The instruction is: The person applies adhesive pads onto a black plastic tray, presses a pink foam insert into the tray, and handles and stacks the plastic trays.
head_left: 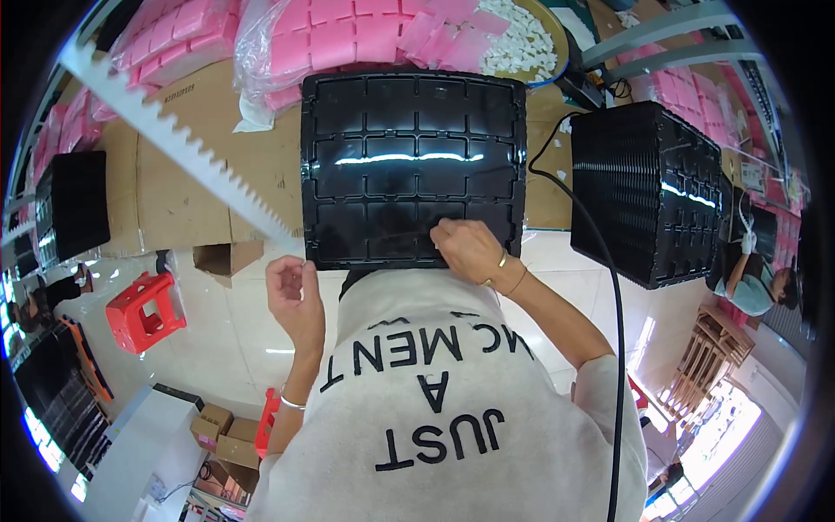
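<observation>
A black plastic tray [391, 178] with a grid of shallow compartments lies in front of me, its near edge against my body. My right hand [474, 252] is over its near right part, fingertips pinched together close to the surface. Whatever sits between those fingertips is hidden. Beside the tray's near left corner is my left hand [296, 300], palm partly up, fingers loosely curled and the thumb apart from them. Nothing shows in it.
Right of the tray stands a tall stack of black trays [644, 196], with a black cable [609, 261] hanging before it. A white toothed strip [174, 139] slants across the upper left. Behind are pink foam sheets [339, 35] and a basin of small white pieces [522, 43].
</observation>
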A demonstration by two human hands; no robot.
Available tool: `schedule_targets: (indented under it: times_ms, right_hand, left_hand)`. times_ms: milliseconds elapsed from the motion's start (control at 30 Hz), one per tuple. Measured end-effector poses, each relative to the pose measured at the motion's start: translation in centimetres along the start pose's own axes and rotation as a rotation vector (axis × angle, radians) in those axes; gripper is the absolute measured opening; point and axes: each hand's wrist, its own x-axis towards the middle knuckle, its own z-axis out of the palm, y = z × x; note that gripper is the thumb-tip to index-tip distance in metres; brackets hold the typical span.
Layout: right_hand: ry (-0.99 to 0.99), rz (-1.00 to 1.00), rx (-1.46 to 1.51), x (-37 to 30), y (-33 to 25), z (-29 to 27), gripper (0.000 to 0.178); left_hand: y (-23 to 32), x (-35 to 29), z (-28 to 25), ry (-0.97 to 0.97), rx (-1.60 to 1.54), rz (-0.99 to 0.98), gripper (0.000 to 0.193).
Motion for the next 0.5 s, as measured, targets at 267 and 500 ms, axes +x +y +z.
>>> schedule_targets:
  times_ms: [267, 500]
  right_hand:
    - [-0.024, 0.173, 0.414, -2.7, 2.0, -5.1, 0.005]
    - [0.549, 0.475, 0.14, -4.7, 10.3, -12.0, 0.003]
  left_hand:
    - [2.4, 3.6, 3.8, -0.249, -0.036, 0.115, 0.008]
    - [5.9, 10.2, 12.5, -0.423, -0.022, 0.304, 0.015]
